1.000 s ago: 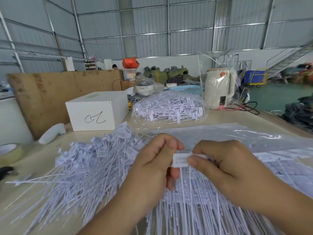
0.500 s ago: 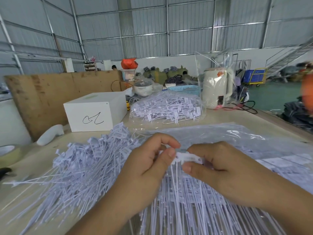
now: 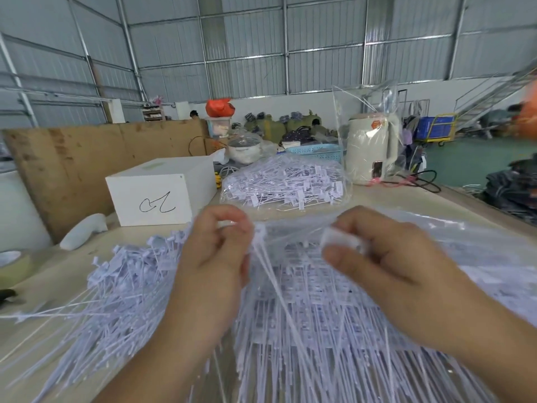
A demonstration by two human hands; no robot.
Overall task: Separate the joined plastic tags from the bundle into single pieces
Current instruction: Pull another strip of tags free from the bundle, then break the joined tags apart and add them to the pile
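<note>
A big heap of white plastic tags with long thin tails [image 3: 122, 289] covers the table in front of me. My left hand [image 3: 215, 257] pinches the head of one tag [image 3: 260, 231] between thumb and fingers; its tail trails down toward me. My right hand [image 3: 386, 266] pinches a small white block of joined tag heads [image 3: 334, 239]. The two hands are apart, a gap between them, both blurred by motion. More tag strips [image 3: 313, 301] lie under my hands.
A clear bag of tags [image 3: 284, 184] lies behind my hands. A white box [image 3: 157, 196] stands at the back left, a bagged white kettle [image 3: 369, 146] at the back right. A tape roll [image 3: 11, 266] sits at the left edge. Clear plastic sheeting [image 3: 436, 228] spreads right.
My hands were close together on one joined piece; now they have pulled apart sideways, the left holding a single tag and the right holding the remaining block.
</note>
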